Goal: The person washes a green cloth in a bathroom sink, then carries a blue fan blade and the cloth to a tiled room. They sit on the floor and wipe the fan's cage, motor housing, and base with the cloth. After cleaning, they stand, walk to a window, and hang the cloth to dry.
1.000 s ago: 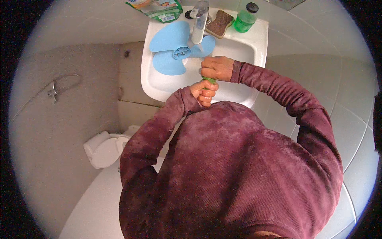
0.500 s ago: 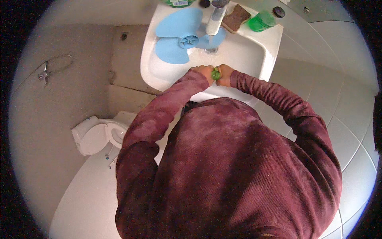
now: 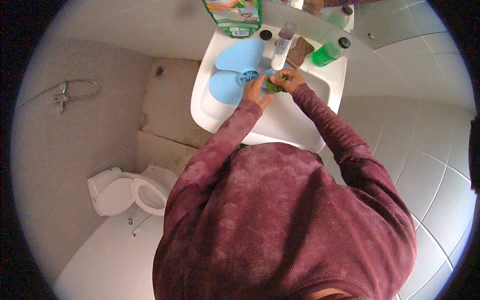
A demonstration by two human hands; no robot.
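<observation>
A tiled bathroom is seen, with a glossy white sink (image 3: 220, 115) fixed to the wall and a white toilet (image 3: 127, 190) on the floor. Smooth blue fan blades (image 3: 235, 70) lie in the basin. A rough green scrubber (image 3: 274, 85) is gripped in the right hand (image 3: 287, 80); the left hand (image 3: 255, 91) is spread flat just beside it.

Soft, even daylight fills the room; the white sink (image 3: 220, 112) shows mild glare. Straight tile lines bend near the black circular rim, and detail is slightly soft.
</observation>
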